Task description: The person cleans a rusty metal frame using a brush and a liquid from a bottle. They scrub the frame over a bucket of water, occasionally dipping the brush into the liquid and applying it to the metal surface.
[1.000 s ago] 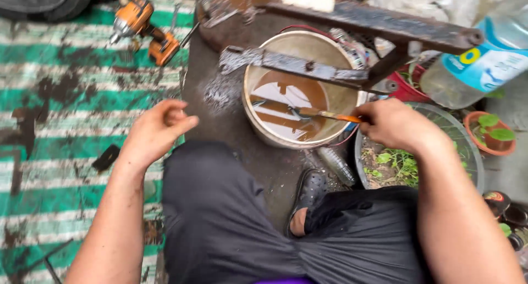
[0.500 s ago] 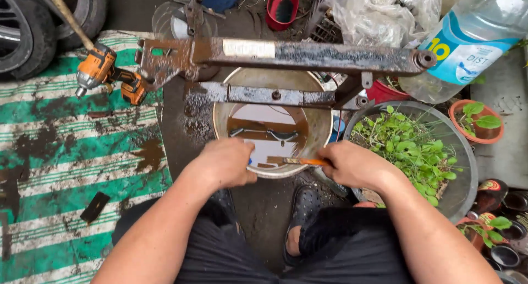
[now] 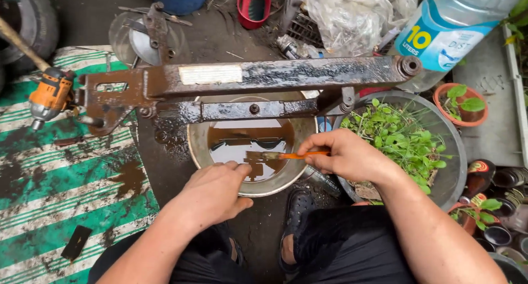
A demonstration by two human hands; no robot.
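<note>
View from above of a seated person working over a metal basin [image 3: 220, 185] of brown liquid. The right hand [image 3: 346, 157] pinches the orange handle of a small brush [image 3: 294, 156] between thumb and fingers; the brush lies level, its bristle end over the liquid near the basin's middle. The left hand [image 3: 212, 193] rests on the near rim of the basin, fingers curled loosely together, their tips at the edge of the liquid; whether they grip anything cannot be told. A rusty, wet steel frame [image 3: 247, 78] spans the far rim of the basin, with a lower bar [image 3: 242, 111] just beneath it. An orange drill [image 3: 49, 97] lies at the frame's left end on a green striped mat [image 3: 49, 179]. To the right of the basin stands a round planter [image 3: 407, 135] of seedlings, with a large water bottle [image 3: 451, 25] beyond it. A red cup [image 3: 253, 6] sits at the top.
</note>
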